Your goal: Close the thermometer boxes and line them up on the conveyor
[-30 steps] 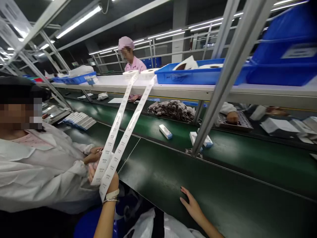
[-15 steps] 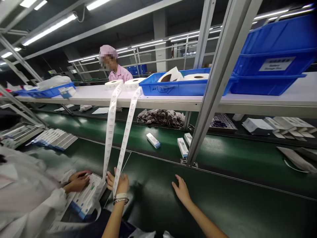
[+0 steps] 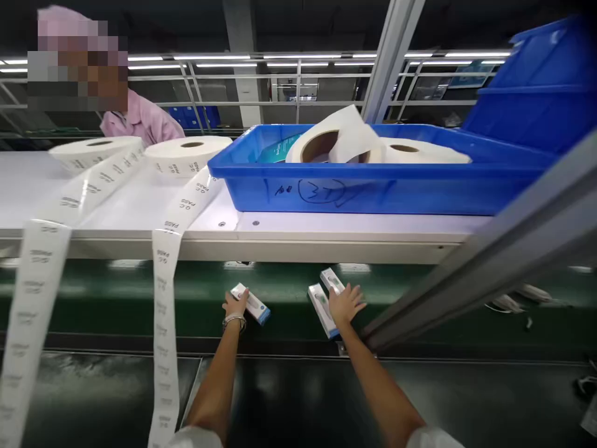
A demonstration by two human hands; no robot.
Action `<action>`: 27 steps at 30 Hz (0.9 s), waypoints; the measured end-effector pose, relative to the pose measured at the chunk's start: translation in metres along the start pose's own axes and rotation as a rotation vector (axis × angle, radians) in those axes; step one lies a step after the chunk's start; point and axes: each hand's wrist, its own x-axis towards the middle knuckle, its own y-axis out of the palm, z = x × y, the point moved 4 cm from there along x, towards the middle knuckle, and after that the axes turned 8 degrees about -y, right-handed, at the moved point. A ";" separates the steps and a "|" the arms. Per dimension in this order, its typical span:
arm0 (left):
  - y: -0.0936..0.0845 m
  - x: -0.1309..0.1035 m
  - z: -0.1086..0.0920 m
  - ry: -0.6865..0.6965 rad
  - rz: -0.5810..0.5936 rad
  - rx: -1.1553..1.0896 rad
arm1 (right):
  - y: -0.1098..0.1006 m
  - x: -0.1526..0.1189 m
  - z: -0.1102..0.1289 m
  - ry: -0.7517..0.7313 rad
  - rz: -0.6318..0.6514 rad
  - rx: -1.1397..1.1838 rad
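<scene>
My left hand is at the left end of a slim white box with a blue end, lying on the green conveyor belt. Its fingers look slightly apart, and the hand seems to touch the box without closing around it. Two similar boxes lie side by side further right: a nearer white box and a farther white box. Over their right side, my right hand is open with fingers spread. It partly covers both boxes; whether it presses on them I cannot tell.
Two strips of "Q.C. PASS" labels hang from label rolls on the white shelf. A blue bin holds more rolls. A slanted metal post stands close on the right. A person in pink is behind the shelf.
Both hands have moved forward from the near work surface to the boxes on the belt. The view has shifted closer to the shelf, and the co-worker at the left is out of view.
</scene>
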 end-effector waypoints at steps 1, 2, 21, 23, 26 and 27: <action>0.006 0.005 -0.006 0.009 0.037 0.000 | 0.004 0.012 -0.001 0.042 0.009 -0.024; 0.014 0.007 -0.011 0.024 0.077 0.005 | 0.008 0.020 -0.001 0.069 0.032 -0.039; 0.050 -0.117 -0.039 0.414 0.141 0.170 | 0.004 -0.077 0.027 -0.287 0.191 0.360; 0.027 -0.147 -0.022 0.530 0.068 0.081 | -0.018 -0.113 0.014 -0.336 0.152 0.453; 0.015 -0.201 0.034 0.631 0.015 -0.096 | -0.036 -0.181 -0.029 -0.332 0.174 0.580; 0.017 -0.216 0.058 0.603 0.037 -0.113 | -0.036 -0.203 -0.045 -0.314 0.226 0.594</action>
